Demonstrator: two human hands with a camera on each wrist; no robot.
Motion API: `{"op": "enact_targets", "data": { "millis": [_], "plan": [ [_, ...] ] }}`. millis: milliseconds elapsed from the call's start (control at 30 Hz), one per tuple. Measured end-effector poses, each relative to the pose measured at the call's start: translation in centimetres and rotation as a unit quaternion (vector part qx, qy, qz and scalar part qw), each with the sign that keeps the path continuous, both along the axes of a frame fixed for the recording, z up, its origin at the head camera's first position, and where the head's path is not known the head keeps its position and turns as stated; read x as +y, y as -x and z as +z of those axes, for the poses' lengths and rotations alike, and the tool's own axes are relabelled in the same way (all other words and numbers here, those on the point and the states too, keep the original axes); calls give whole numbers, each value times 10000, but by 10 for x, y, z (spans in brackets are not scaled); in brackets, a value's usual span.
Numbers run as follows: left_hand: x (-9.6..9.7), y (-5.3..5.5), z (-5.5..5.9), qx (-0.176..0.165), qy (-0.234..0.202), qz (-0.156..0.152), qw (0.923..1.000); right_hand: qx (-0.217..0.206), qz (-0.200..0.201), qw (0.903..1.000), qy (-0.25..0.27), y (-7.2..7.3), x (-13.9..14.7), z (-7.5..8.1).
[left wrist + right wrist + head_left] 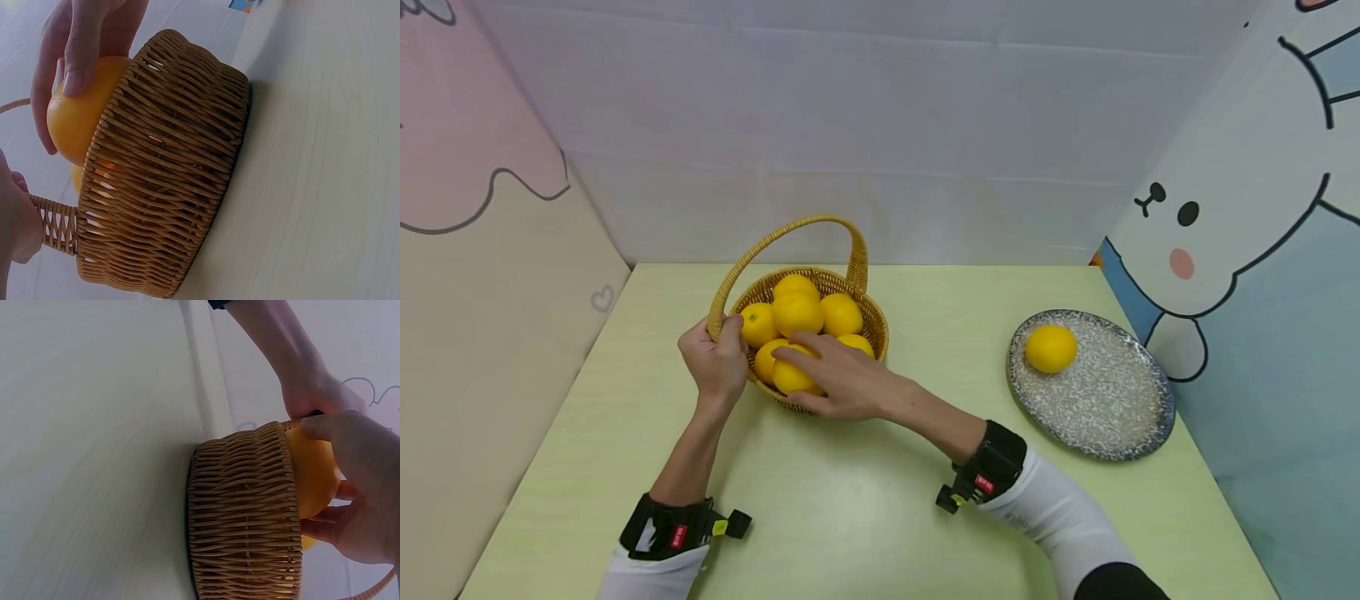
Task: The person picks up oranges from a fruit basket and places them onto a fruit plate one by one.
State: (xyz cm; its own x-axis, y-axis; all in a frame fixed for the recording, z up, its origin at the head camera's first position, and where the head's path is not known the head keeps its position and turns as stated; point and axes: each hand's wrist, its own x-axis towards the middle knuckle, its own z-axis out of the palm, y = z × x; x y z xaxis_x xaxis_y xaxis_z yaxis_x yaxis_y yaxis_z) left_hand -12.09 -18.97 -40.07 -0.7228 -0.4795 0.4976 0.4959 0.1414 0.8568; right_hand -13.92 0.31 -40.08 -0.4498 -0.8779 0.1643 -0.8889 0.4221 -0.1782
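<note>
A woven wicker basket [882, 329] full of oranges stands on the table, its arched handle [790, 227] upright. My left hand [717, 364] grips the base of that handle on the basket's left side. At the near rim, my right hand [850, 379] holds an orange [793, 375], thumb on the near side and fingers over the far side. The left wrist view shows this orange [81, 122] bulging above the rim, fingers around it. In the right wrist view its lower part is hidden behind the wicker wall [244, 506]. Several other oranges [797, 312] lie behind it.
To the right, an oval speckled grey plate [1112, 400] with a dark rim carries one orange [1051, 348] near its left end. The pale table [850, 517] meets a white backdrop [925, 208] behind the basket, with printed panels at both sides.
</note>
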Motion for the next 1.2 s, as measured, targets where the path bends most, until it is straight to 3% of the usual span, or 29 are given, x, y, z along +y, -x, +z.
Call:
{"op": "enact_targets", "data": {
  "millis": [767, 1200],
  "plan": [
    [2, -2, 4, -17, -42, 30, 10000, 80, 163, 9992, 348, 2, -1, 2],
    [1, -1, 3, 7, -24, 62, 10000, 407, 266, 9917, 1192, 0, 5, 29]
  ]
}}
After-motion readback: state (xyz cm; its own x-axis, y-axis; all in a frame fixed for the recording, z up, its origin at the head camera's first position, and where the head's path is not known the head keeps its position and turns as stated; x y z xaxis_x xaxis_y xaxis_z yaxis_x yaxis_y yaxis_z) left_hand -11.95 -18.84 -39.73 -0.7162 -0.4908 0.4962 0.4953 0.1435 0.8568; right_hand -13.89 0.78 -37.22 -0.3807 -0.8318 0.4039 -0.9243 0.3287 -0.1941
